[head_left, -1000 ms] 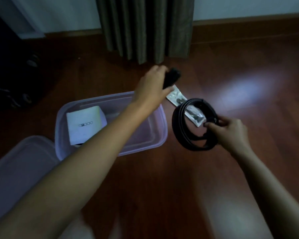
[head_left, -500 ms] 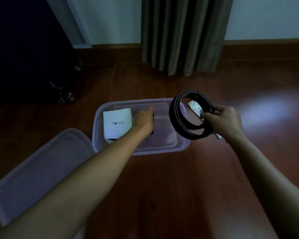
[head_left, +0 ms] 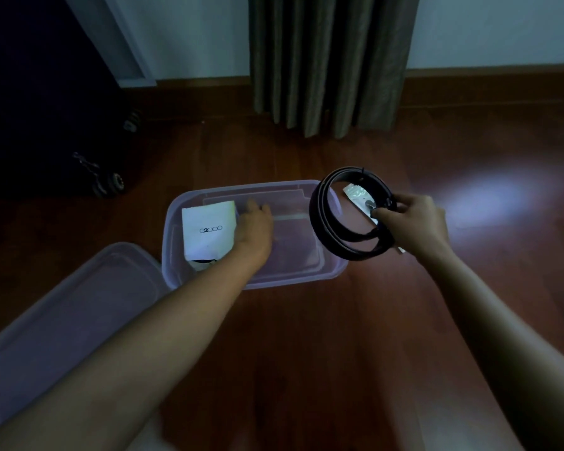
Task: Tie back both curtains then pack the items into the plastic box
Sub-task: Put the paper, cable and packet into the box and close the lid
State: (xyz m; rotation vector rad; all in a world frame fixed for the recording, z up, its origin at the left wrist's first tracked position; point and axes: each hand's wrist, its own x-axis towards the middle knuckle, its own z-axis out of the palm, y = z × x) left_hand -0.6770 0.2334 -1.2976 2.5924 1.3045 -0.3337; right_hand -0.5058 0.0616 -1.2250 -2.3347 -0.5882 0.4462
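Dim light lay over the dark reddish wooden floor [head_left: 306, 353], with a pale glare patch at the right. A grey-brown pleated curtain [head_left: 332, 60] hung gathered against the far wall, and no tie showed within the frame. A dark wheeled suitcase [head_left: 46, 109] stood at the left.

From the head view, the translucent purple-tinted plastic box [head_left: 290, 281] sat open on the floor in front of the person, and its matching translucent lid [head_left: 62, 304] lay just beside it at the lower left. A white paper packet printed with a logo [head_left: 207, 229] leaned inside the box at its left end. The left hand [head_left: 254, 222] reached down into the box just beside that packet. Blur and shadow hid whether its fingers held anything.

The right hand [head_left: 411, 222] pinched a coiled black belt [head_left: 318, 219] at its right side and held it upright in the air over the box's right rim. A small clear plastic sachet [head_left: 355, 193] lay on the floor behind the coil, outside the box.

Packing appeared to be the step in hand. The next move would likely call for lowering the coil flat into the free right half without letting it spring open, then fetching the sachet.
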